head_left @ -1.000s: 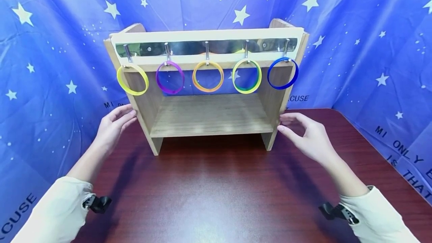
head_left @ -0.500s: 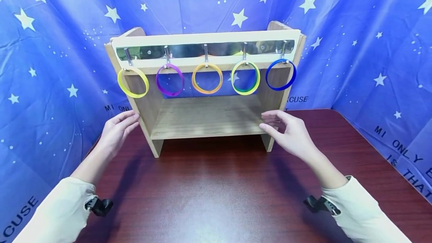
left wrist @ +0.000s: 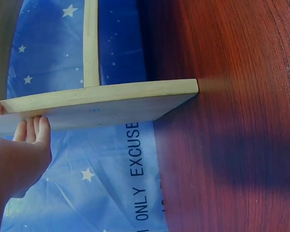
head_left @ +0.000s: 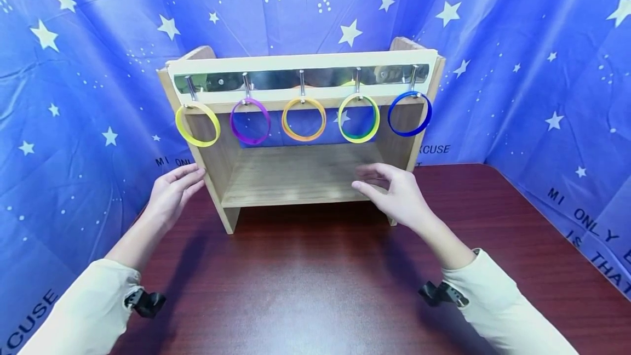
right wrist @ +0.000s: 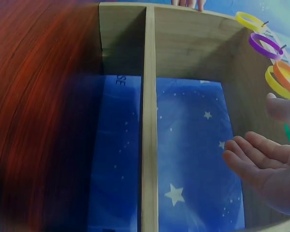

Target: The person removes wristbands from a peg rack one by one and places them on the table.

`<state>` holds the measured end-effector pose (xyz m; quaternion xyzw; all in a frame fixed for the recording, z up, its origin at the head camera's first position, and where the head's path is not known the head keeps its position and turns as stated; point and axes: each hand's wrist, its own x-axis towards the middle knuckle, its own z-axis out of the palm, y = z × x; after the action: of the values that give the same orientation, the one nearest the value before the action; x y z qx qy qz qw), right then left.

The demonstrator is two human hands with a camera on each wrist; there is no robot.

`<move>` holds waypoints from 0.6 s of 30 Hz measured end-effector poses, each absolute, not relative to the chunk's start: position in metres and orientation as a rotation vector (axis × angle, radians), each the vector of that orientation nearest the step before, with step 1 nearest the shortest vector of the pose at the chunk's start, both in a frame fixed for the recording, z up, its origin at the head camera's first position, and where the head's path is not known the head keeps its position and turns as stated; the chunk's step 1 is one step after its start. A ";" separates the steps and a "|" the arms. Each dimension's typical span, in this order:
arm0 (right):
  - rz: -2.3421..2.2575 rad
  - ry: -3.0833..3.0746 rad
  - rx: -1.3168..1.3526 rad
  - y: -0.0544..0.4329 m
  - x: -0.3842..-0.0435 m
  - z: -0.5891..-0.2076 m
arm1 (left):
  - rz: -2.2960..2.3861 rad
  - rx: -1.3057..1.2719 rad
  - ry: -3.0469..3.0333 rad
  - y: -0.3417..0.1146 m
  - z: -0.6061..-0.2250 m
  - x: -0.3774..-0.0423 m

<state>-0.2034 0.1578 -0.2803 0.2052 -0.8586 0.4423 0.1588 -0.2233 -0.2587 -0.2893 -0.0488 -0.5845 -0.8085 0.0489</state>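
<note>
The tabletop (head_left: 276, 289) bears a wooden rack (head_left: 296, 177). The right hand (head_left: 396, 193), fingers extended and empty, is positioned before the rack. The left hand (head_left: 172, 193), fingers loosely straight, touches the left side panel (head_left: 217, 158) without gripping. Five rings (head_left: 304, 138) hang from the rack's hooks (head_left: 302, 82).

On the dark-red, wood-grained bench (head_left: 305, 289), shiny toward the near side: a wooden rack (head_left: 296, 174), upright on two side panels (head_left: 220, 152).

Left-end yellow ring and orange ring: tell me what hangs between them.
A purple ring hangs on a hook of the wooden stand, between the yellow ring and the orange ring; the head view shows it.
</note>
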 end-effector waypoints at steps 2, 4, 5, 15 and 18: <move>1.283 -2.455 0.596 0.152 -0.204 -0.279 | -2.463 -0.150 -1.780 -0.258 -0.289 -0.223; 1.283 -2.459 0.615 0.146 -0.204 -0.278 | -2.461 -0.152 -1.780 -0.258 -0.289 -0.223; 1.277 -2.457 0.631 0.143 -0.205 -0.277 | -2.455 -0.154 -1.782 -0.258 -0.289 -0.224; 1.333 -2.422 0.769 0.117 -0.207 -0.272 | -2.461 -0.169 -1.774 -0.258 -0.288 -0.222; 1.339 -2.408 0.804 0.110 -0.209 -0.269 | -2.451 -0.175 -1.781 -0.257 -0.287 -0.222</move>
<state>-0.2094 0.1095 -0.2693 0.2775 -0.8313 0.4623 0.1353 -0.2223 -0.2572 -0.2872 -0.0577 -0.5861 -0.8064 0.0533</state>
